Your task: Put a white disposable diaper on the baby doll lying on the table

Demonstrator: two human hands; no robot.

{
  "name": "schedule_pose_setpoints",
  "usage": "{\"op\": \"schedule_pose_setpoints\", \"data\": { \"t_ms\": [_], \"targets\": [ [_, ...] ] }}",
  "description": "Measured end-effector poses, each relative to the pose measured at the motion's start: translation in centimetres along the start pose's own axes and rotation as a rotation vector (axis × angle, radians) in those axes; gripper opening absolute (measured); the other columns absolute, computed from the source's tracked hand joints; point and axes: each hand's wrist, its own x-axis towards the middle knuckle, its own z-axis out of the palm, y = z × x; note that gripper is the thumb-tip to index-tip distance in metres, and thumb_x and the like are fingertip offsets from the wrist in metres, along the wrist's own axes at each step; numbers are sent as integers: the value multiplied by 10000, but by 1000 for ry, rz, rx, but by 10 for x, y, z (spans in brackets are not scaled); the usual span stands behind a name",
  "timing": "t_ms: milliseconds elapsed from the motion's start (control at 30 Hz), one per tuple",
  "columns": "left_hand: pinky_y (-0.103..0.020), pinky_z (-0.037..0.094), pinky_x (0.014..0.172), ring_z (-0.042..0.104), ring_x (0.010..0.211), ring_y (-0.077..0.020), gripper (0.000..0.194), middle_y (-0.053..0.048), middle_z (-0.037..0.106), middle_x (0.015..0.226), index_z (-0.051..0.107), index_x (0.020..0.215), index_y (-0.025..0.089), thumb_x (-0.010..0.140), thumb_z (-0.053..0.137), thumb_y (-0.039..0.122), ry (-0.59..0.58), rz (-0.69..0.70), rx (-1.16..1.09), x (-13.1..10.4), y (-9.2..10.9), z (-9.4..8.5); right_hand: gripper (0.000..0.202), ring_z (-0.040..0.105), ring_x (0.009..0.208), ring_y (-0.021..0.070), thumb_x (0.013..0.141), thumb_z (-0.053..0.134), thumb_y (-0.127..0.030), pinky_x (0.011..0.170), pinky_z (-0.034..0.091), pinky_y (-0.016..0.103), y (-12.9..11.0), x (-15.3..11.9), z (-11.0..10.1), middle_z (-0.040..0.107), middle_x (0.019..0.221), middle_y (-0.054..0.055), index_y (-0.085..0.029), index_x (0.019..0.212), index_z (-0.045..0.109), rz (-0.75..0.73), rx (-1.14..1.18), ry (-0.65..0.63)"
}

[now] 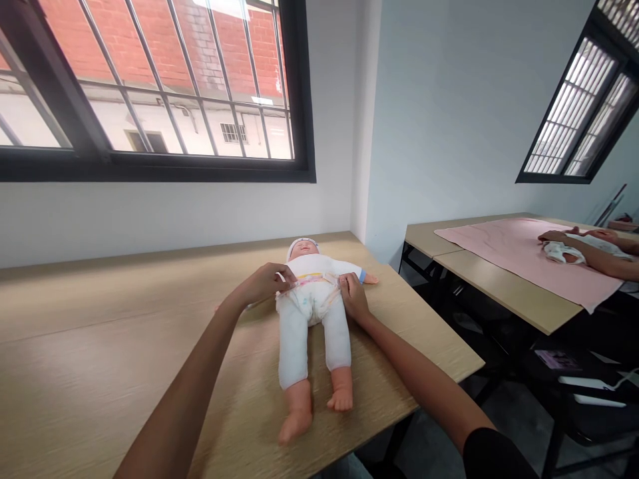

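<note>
A baby doll (293, 346) in a white suit and a cap lies on its back on the wooden table (124, 359), bare feet towards me. Around its hips sits a white diaper (313, 301) with a coloured waistband. My left hand (269, 283) is closed at the diaper's left side, thumb and fingers pinching the waist edge. At the opposite side of the waist, my right hand (354, 299) has its fingers curled onto the diaper's edge. Both fingertips are partly hidden. One doll arm with a blue cuff stretches out beyond my right hand.
On another table (519, 303) at the right lies a pink cloth (489, 243). There a person's hands (554, 237) hold a white diaper near a second doll. A barred window (190, 86) is above my table; dark chairs (574, 399) stand at the lower right.
</note>
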Motion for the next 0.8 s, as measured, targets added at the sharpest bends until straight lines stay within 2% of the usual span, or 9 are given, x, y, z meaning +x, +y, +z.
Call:
{"op": "schedule_pose_setpoints", "data": {
  "t_ms": [333,533,800],
  "targets": [
    [-280,462,597,608,653,-182,168,-32,664,729,642,724,191,632,563,308,-3,24,6,2,-5,0,266,519,847,177,939,313,-316,830,418,315,5,0,2,553,868,44,-210,811,520,5,-15,3],
    [-280,460,586,599,637,-179,178,-38,669,715,648,716,187,645,566,329,6,11,43,-1,1,-2,271,523,852,183,938,313,-323,836,418,323,5,0,2,558,867,49,-207,822,528,-3,-4,5],
    [-288,468,607,602,644,-181,173,-37,672,716,664,730,189,616,567,276,-2,-14,6,-3,4,-2,262,519,864,183,942,303,-307,843,412,326,5,-1,1,556,870,48,-211,819,513,-8,-10,2]
  ]
}}
